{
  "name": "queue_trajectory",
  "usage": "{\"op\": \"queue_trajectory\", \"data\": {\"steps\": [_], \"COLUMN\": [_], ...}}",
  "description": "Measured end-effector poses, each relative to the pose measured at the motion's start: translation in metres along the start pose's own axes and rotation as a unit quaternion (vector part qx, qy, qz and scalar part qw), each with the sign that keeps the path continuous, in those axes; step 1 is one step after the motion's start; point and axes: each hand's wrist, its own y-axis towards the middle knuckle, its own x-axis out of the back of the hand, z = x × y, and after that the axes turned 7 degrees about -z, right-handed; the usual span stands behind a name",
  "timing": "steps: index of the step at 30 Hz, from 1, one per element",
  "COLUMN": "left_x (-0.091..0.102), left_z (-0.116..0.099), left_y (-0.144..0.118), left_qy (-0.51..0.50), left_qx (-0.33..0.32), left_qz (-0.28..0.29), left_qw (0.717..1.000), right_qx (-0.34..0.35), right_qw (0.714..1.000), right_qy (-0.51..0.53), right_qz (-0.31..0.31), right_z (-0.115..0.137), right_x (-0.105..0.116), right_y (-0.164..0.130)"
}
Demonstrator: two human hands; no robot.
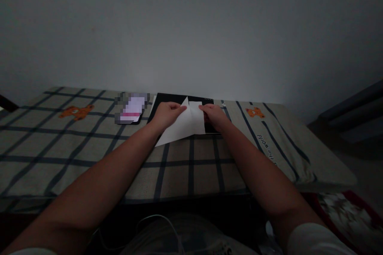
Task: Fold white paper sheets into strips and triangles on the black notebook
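Between my two hands is a sheet of white paper [183, 126], folded so that a pointed corner stands up near its middle. My left hand [168, 114] pinches the paper by that raised point, thumb against fingers. At the upper right edge of the sheet, my right hand [213, 114] pinches it the same way. The paper's lower left corner reaches out past my left wrist. Under the paper and both hands lies a flat black board or book [176, 98], mostly covered, with a pale layer showing at its left edge.
A phone [132, 108] with a lit screen, partly pixelated, lies left of the black item. The table's checked cloth [98, 143] has printed bears and lettering. A grey wall [191, 40] rises directly behind. A white cable [161, 217] loops near my lap.
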Motion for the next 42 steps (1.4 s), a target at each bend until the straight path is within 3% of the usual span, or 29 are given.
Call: {"op": "queue_trajectory", "data": {"steps": [10,15,18,22,26,30,34,38,42], "left_x": [0.0,0.0,0.0,-0.001,-0.001,-0.007,-0.012,-0.015,-0.018], "left_z": [0.0,0.002,0.005,0.008,0.012,0.018,0.02,0.017,0.015], "left_y": [0.0,0.001,0.002,0.004,0.005,0.004,0.0,-0.004,-0.009], "left_qy": [0.004,0.043,0.069,0.101,0.202,0.296,0.356,0.384,0.402], "left_qx": [-0.002,-0.028,-0.054,-0.101,-0.256,-0.351,-0.355,-0.349,-0.354], "left_qz": [-0.008,0.015,0.019,0.015,0.034,0.149,0.206,0.196,0.178], "left_qw": [1.0,0.999,0.996,0.99,0.945,0.876,0.84,0.832,0.825], "right_qx": [0.002,-0.018,-0.006,0.064,0.083,0.105,0.128,0.136,0.117], "right_qw": [1.0,1.0,0.997,0.982,0.959,0.939,0.921,0.906,0.914], "right_qy": [-0.009,-0.004,-0.062,-0.176,-0.269,-0.324,-0.365,-0.397,-0.383], "right_qz": [-0.02,0.024,0.037,0.0,-0.041,-0.05,-0.044,-0.052,-0.065], "right_z": [0.001,0.004,0.004,0.003,0.002,-0.002,-0.007,-0.009,-0.007], "right_x": [-0.001,0.001,0.004,0.006,0.008,0.009,0.01,0.01,0.007], "right_y": [-0.002,-0.002,-0.002,0.0,0.003,0.01,0.016,0.017,0.013]}}
